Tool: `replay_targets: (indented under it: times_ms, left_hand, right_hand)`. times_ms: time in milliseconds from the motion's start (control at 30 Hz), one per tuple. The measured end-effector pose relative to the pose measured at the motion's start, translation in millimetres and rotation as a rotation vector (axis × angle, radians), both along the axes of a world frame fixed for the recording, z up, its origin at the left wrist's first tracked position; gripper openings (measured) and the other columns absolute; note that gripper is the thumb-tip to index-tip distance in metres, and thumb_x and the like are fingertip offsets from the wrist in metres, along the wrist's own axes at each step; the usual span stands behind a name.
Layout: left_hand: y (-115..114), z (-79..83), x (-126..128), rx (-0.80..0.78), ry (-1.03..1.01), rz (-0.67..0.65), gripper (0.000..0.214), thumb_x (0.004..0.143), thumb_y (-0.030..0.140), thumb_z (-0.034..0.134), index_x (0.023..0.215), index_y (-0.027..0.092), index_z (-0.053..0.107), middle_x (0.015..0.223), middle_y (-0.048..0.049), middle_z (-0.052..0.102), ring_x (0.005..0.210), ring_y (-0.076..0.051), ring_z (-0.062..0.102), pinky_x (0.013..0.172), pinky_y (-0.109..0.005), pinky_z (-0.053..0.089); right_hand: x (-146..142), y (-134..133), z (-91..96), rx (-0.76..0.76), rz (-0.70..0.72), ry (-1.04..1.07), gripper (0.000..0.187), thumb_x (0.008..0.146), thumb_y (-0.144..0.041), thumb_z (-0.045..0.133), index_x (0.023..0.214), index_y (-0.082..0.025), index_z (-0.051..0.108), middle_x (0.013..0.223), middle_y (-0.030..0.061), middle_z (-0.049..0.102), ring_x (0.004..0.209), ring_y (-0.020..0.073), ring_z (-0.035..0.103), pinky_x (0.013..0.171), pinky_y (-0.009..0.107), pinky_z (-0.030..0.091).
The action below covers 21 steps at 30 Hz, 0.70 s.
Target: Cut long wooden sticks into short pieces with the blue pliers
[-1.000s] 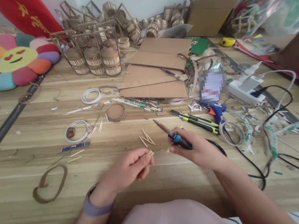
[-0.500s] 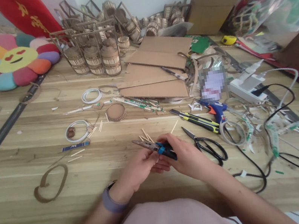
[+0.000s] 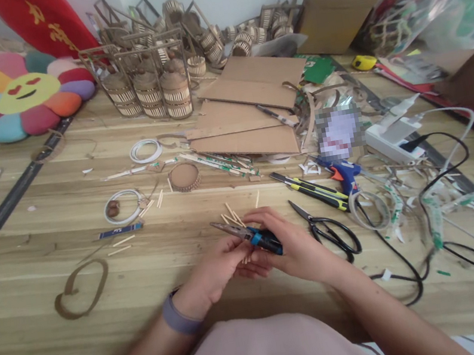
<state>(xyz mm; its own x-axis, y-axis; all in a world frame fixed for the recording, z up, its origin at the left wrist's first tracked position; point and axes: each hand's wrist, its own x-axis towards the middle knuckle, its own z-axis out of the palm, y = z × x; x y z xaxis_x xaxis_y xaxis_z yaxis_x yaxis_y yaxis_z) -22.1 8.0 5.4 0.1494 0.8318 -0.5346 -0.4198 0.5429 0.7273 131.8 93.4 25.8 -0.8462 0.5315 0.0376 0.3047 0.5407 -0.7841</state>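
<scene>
My right hand (image 3: 296, 247) is closed around long-nose pliers (image 3: 266, 240) with black and blue handles, their jaws pointing left. Close against it, my left hand (image 3: 218, 270) is closed on several thin wooden sticks (image 3: 233, 213), whose pale ends stick up behind the pliers. Another thin stick (image 3: 257, 199) rises just beyond my right fingers; whether they pinch it I cannot tell. The left fingertips are partly hidden under the pliers. Black-handled scissors (image 3: 330, 233) lie right of my right hand. Further forward is a round woven piece (image 3: 184, 177).
Near the scissors are a yellow-black utility knife (image 3: 312, 190), a blue glue gun (image 3: 345, 173) and black cables (image 3: 409, 270). Cardboard sheets (image 3: 244, 140) lie ahead, with small lidded bamboo baskets (image 3: 176, 93) behind. A brown strip loop (image 3: 105, 278) lies left.
The lone stick beyond my right hand has shifted left and stands more upright. My right hand and the pliers have turned slightly; both hands stay together.
</scene>
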Motion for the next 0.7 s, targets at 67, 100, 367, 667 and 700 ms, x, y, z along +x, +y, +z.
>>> replay_targets:
  times_ms: [67, 100, 367, 667, 700]
  left_hand:
    - [1, 0.5, 2, 0.001, 0.001, 0.085, 0.030, 0.073, 0.045, 0.067, 0.078, 0.015, 0.065, 0.068, -0.0022, 0.067, 0.061, -0.015, 0.063, 0.064, -0.028, 0.048]
    - [2, 1.3, 3, -0.002, 0.001, 0.117, 0.026, 0.074, 0.042, 0.067, 0.079, 0.016, 0.064, 0.069, -0.0019, 0.067, 0.062, -0.015, 0.062, 0.064, -0.027, 0.048]
    - [5, 4.2, 14, 0.073, -0.004, 0.192, 0.011, 0.076, 0.024, 0.059, 0.082, 0.016, 0.064, 0.083, -0.0040, 0.068, 0.081, -0.019, 0.063, 0.072, -0.028, 0.046]
    - [0, 7.5, 9, 0.140, 0.074, 0.137, 0.027, 0.079, 0.041, 0.062, 0.087, 0.015, 0.063, 0.085, -0.0055, 0.070, 0.084, -0.021, 0.064, 0.078, -0.032, 0.047]
    - [0, 9.4, 7, 0.136, 0.071, 0.114, 0.031, 0.080, 0.046, 0.062, 0.086, 0.015, 0.062, 0.083, -0.0061, 0.070, 0.081, -0.020, 0.065, 0.077, -0.032, 0.048]
  right_hand:
    - [-1, -4, -1.5, 0.040, -0.055, 0.016, 0.054, 0.076, -0.026, 0.070, 0.124, -0.024, 0.046, 0.129, 0.0119, 0.047, 0.122, 0.0270, 0.048, 0.101, 0.045, 0.042]
    - [-2, -7, -2.4, 0.060, -0.080, 0.013, 0.059, 0.074, -0.029, 0.073, 0.125, -0.025, 0.045, 0.130, 0.0123, 0.044, 0.123, 0.0287, 0.047, 0.101, 0.047, 0.043]
    - [-7, -15, -10.7, 0.262, -0.200, 0.039, 0.059, 0.072, -0.020, 0.072, 0.124, -0.023, 0.044, 0.120, 0.0136, 0.045, 0.114, 0.0302, 0.053, 0.093, 0.048, 0.049]
    - [4, -13, -4.1, 0.041, -0.198, 0.050, 0.053, 0.075, -0.041, 0.072, 0.120, -0.023, 0.050, 0.113, 0.0111, 0.053, 0.109, 0.0285, 0.054, 0.092, 0.046, 0.047]
    - [9, -11, 1.4, -0.038, -0.178, 0.037, 0.050, 0.077, -0.046, 0.069, 0.118, -0.023, 0.051, 0.109, 0.0103, 0.056, 0.104, 0.0272, 0.055, 0.090, 0.044, 0.048]
